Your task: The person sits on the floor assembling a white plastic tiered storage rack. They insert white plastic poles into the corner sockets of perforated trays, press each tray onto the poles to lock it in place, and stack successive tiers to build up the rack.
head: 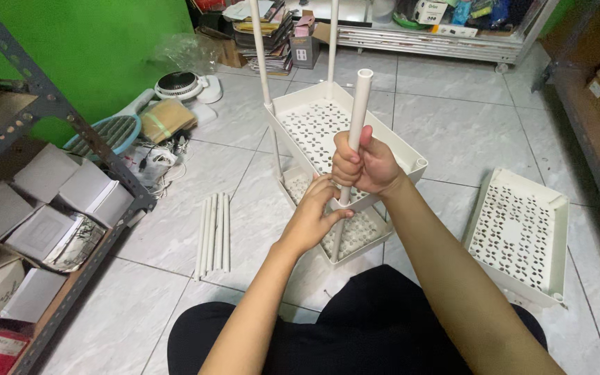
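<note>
Lying on the tiled floor [453,132] at left, a bundle of spare white tubes [214,235] rests parallel. At centre, the left hand [312,217] has its grip curled around the near corner of the upper white perforated tray [314,125]; the right hand [364,167] has its grip clenched tight around an upright white tube [360,104] seated there. At right, a loose tray [519,232] lies flat on the floor.
</note>
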